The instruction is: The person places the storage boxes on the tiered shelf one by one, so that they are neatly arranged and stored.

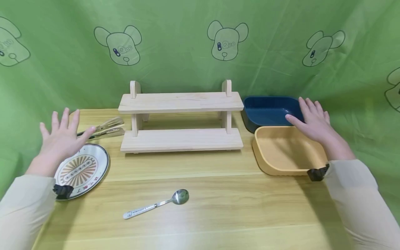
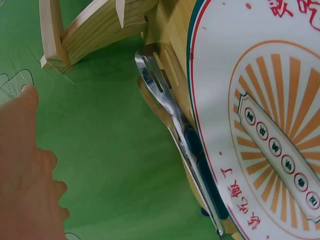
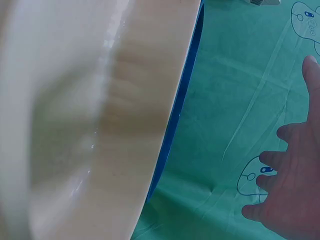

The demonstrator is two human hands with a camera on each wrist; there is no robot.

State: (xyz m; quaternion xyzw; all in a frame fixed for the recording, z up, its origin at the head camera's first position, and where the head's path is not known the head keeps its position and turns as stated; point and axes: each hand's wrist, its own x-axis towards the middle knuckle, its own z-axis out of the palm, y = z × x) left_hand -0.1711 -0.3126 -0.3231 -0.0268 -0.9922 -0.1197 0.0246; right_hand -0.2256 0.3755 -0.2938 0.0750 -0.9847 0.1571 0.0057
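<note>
Clearly, left hand [image 1: 60,140] spreads wide near plate [image 1: 79,172], right hand [image 1: 315,122] near yellow container [image 1: 284,149].

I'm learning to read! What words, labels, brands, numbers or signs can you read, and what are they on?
Plate: "吃飯了", red; neighbouring character unclear.
Plate's circled characters: too blurred.
Spoon: handle lettering too small.
Green cloth: cartoon-head logos too blurred.

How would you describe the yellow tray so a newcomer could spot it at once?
Find the wooden rack at the back of the table. To its right in the head view, the yellow tray stands just in front of the blue tray. Its light yellow-orange colour sets it apart from that dark neighbour.
</note>
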